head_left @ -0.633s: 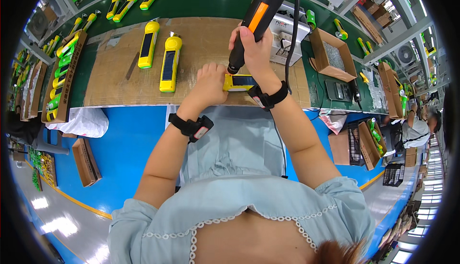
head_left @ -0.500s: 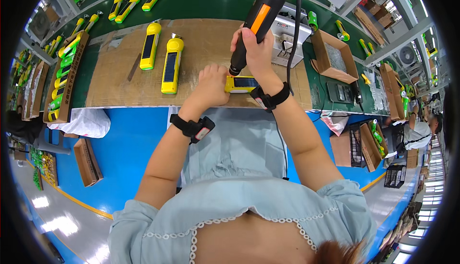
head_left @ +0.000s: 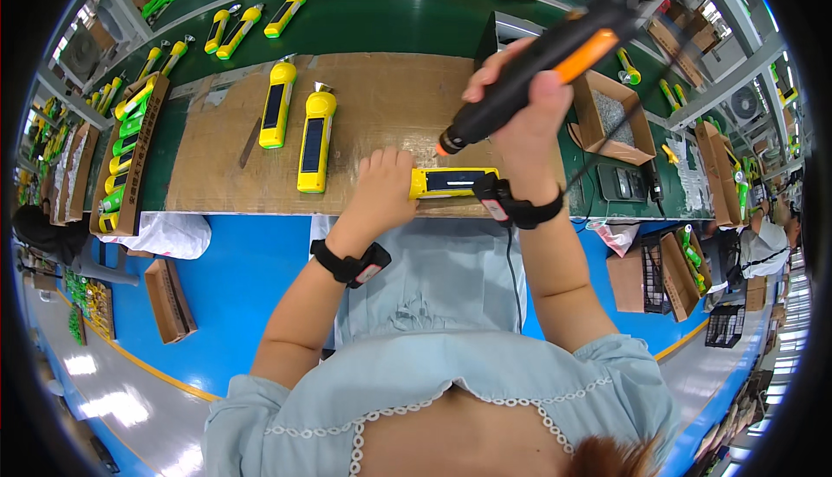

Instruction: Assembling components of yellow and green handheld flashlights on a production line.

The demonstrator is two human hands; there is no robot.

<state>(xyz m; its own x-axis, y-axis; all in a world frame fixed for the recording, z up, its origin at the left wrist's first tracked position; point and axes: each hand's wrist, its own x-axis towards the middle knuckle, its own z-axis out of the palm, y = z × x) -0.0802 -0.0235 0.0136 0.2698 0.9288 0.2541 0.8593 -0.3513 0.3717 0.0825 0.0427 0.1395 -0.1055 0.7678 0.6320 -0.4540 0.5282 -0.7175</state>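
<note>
My right hand is wrapped round a black electric screwdriver with an orange stripe. The tool leans to the right, and its orange tip hovers just above a yellow flashlight with a dark solar panel. That flashlight lies sideways at the front edge of the cardboard sheet. Closed over its left end is my left hand; the fingers hide that end. Two more yellow flashlights, a nearer one and a farther one, lie panel up to the left of my hands.
Cardboard covers part of the green bench. A long carton of green and yellow flashlights stands at left. At right are an open carton of small parts and a dark device. Several flashlights lie along the back.
The screwdriver has come up off the flashlight and swung over to the right in my right hand. My left hand stays on the flashlight. The whole view has shifted slightly.
</note>
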